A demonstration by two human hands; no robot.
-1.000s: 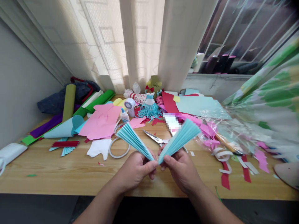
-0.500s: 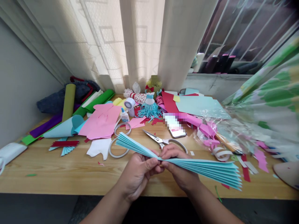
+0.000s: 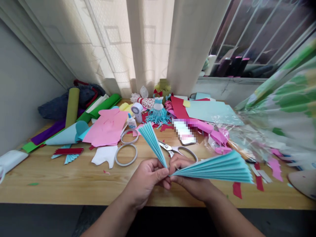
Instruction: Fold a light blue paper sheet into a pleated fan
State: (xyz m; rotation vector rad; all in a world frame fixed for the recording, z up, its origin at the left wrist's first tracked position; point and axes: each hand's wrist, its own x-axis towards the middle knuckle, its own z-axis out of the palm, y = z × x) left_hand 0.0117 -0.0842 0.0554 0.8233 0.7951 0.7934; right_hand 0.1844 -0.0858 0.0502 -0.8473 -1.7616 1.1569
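- While the blue paper fan is pinched at its folded centre, both hands are held close together, low over the table, and it is spread into two wings!
- Left hand: narrowly closed, thumb pressed on top and fingers curled beneath, with the fan gripped tight; the wrist is turned inward, and the forearm is angled up from the lower edge of the view.
- Right hand: closed just as narrowly on the fan, fingers curled, knuckles up, touching the left hand; its forearm is angled in from the lower right.
- Fan position: it is held above the wooden table, one wing raised toward the far side, the other stretched flat to the right.
- Just beyond the hands: scissors are lying open-handled, partly under the raised wing.
- Left of them: two tape rolls are laid side by side, near a white paper cut-out.
- Farther back: pink paper, a glue bottle and a blurred phone are seen among the scraps.
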